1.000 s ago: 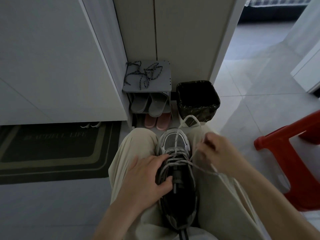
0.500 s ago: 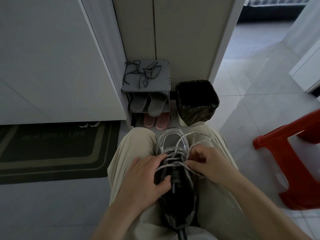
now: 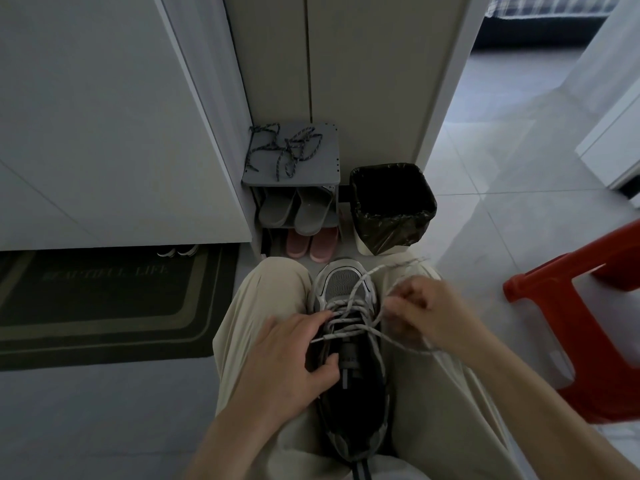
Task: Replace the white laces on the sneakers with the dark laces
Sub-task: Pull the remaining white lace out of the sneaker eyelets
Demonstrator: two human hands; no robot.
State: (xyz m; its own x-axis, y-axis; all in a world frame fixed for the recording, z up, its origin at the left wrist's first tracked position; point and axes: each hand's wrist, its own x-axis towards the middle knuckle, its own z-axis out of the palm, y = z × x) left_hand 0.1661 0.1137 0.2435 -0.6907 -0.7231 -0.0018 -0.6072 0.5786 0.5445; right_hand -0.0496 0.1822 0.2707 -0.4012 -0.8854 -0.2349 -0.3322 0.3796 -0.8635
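A grey and black sneaker (image 3: pixel 341 285) lies between my knees, toe pointing away. Its white lace (image 3: pixel 349 304) is loosened across the eyelets, with a loose end trailing right over my thigh. My left hand (image 3: pixel 291 362) grips the sneaker's left side, thumb inside the opening. My right hand (image 3: pixel 420 311), blurred, pinches a strand of the white lace just right of the shoe. The dark laces (image 3: pixel 287 148) lie tangled on top of a small grey shoe rack (image 3: pixel 329 168) against the wall ahead.
Grey slippers (image 3: pixel 294 209) and pink slippers (image 3: pixel 311 242) sit in the rack. A bin with a dark liner (image 3: pixel 393 206) stands right of it. A red plastic stool (image 3: pixel 588 317) is at my right. A dark doormat (image 3: pixel 104 306) lies at the left.
My right hand went in to the laces, then pulled a strand out to the right again. A lace end now sticks out on the left by my fingers. My left hand stayed put.
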